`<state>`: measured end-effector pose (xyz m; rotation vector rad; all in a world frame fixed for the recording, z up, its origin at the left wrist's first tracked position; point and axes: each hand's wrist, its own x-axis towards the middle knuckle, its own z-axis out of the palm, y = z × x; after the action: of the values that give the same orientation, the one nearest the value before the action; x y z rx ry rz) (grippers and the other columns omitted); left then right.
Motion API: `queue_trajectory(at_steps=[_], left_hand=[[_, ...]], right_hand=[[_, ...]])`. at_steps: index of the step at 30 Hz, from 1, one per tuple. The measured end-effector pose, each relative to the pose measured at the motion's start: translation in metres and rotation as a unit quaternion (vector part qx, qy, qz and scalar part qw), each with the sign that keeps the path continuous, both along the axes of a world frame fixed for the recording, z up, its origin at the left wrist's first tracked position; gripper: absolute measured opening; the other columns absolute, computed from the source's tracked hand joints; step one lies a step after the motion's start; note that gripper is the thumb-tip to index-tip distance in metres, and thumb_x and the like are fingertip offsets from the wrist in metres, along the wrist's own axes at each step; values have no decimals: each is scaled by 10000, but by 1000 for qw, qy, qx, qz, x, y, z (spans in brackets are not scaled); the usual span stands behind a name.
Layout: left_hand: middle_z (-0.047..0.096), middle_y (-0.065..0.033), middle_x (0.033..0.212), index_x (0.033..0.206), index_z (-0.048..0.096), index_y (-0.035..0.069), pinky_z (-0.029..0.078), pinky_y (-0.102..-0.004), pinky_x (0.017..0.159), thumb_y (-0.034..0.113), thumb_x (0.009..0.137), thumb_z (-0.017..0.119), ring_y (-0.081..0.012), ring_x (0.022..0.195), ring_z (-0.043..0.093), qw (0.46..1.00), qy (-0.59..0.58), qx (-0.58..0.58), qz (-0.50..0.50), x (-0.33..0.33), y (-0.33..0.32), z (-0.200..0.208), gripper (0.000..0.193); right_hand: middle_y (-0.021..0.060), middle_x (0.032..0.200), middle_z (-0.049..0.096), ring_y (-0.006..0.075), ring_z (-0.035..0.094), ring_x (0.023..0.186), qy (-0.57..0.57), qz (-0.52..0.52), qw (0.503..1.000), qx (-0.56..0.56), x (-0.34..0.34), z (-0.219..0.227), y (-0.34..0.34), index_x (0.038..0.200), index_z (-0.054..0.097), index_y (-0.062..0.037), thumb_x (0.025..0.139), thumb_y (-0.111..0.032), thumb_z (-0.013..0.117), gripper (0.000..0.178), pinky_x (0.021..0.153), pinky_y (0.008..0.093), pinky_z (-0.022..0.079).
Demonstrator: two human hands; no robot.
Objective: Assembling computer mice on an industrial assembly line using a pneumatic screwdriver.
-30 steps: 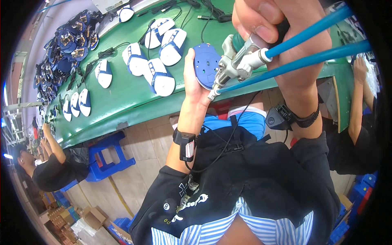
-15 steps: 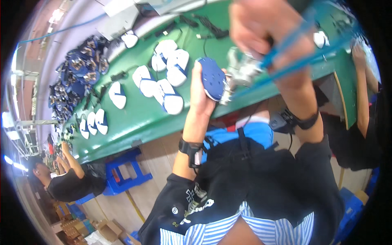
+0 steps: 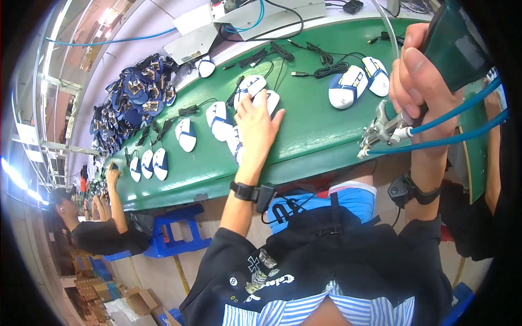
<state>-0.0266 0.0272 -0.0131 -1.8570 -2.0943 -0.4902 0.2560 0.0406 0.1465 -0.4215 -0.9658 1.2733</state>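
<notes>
My left hand (image 3: 254, 127) is over a cluster of white and blue computer mice, fingers spread, its fingertips on or just above a mouse (image 3: 269, 101) at the back. Partly under that hand is another mouse (image 3: 234, 145); one more mouse (image 3: 219, 121) lies to its left. My right hand (image 3: 421, 81) is wrapped round a metal spray gun (image 3: 385, 130) with a dark cup (image 3: 457, 46) and two blue hoses (image 3: 462, 117). The gun is held above the right part of the green bench. Two mice (image 3: 348, 87) lie just left of it.
A heap of dark blue mouse parts (image 3: 136, 89) is piled at the back left of the green bench (image 3: 304, 130). Black cables (image 3: 329, 68) lie along the far side. Co-workers sit at left and right; a blue stool (image 3: 176, 231) stands below the bench.
The mouse in my left hand has been let go and now lies on the bench at right. That hand has moved onto the cluster. The spray gun has swung right and lower.
</notes>
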Motion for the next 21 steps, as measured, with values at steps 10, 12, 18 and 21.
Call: queue_trajectory(at_steps=[10, 12, 18, 21], left_hand=[[638, -206, 1034, 1288, 597, 81, 496, -475, 892, 268, 773, 796, -395, 990, 605, 996, -51, -26, -61, -160, -40, 13, 583], [660, -212, 1118, 1298, 602, 66, 517, -466, 909, 187, 741, 788, -389, 1042, 629, 975, -105, -45, -192, -150, -22, 6, 600], [669, -289, 1010, 1419, 481, 112, 542, -513, 810, 427, 844, 648, -437, 877, 673, 964, -139, -182, -134, -123, -90, 76, 677], [667, -267, 1006, 1406, 432, 76, 559, -499, 767, 408, 906, 586, -401, 855, 686, 913, -339, -120, -191, -132, -138, 104, 620]], right_hand=[[-59, 609, 434, 20, 380, 428, -148, -13, 985, 89, -6, 33, -28, 1091, 603, -23, 956, -179, 648, 211, 410, 178, 306], [-62, 620, 409, 20, 372, 450, -125, -13, 987, 98, 1, 33, -50, 1089, 587, -17, 981, -181, 607, 198, 431, 175, 310], [-41, 611, 374, 30, 332, 477, -106, 42, 986, 126, 13, 24, -79, 994, 541, -17, 1029, -147, 498, 141, 447, 187, 258], [-28, 617, 368, 33, 325, 495, -116, 124, 973, 158, -40, 39, -55, 936, 529, -30, 1046, -156, 471, 178, 461, 191, 256]])
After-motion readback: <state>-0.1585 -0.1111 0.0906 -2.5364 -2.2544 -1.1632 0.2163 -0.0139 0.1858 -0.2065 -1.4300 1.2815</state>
